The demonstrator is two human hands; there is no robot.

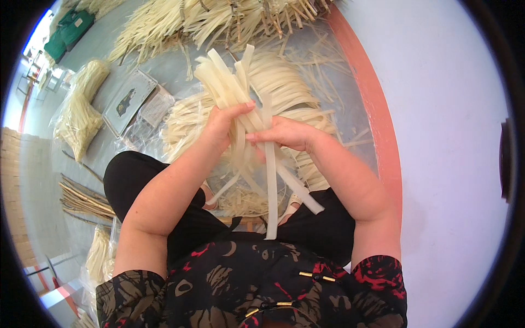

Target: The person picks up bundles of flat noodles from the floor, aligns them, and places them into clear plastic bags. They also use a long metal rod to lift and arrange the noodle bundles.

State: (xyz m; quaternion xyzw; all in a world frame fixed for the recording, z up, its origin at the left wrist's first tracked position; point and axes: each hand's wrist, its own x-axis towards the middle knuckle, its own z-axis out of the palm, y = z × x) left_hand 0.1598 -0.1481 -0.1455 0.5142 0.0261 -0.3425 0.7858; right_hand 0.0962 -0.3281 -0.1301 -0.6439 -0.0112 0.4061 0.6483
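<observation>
My left hand point(225, 121) grips a bundle of flat, pale dried noodle-like strips point(223, 84), its thumb laid across them. The bundle fans upward past the fingers, and looser strips hang below. My right hand point(283, 133) pinches the lower part of the same bundle between thumb and fingers. One long strip point(270, 184) hangs straight down beside the right thumb, and another slants toward my right knee. Some right fingers are hidden behind the strips. Beneath both hands lie spread layers of similar strips point(287, 82) on the floor.
A large heap of strips with sticks point(164, 28) lies at the back. To the left are a filled plastic bag point(84, 106), a flat platform scale point(130, 100) and a bundle of thin sticks point(84, 199). Broken scraps point(246, 201) lie between my feet. A white wall point(447, 143) rises at right.
</observation>
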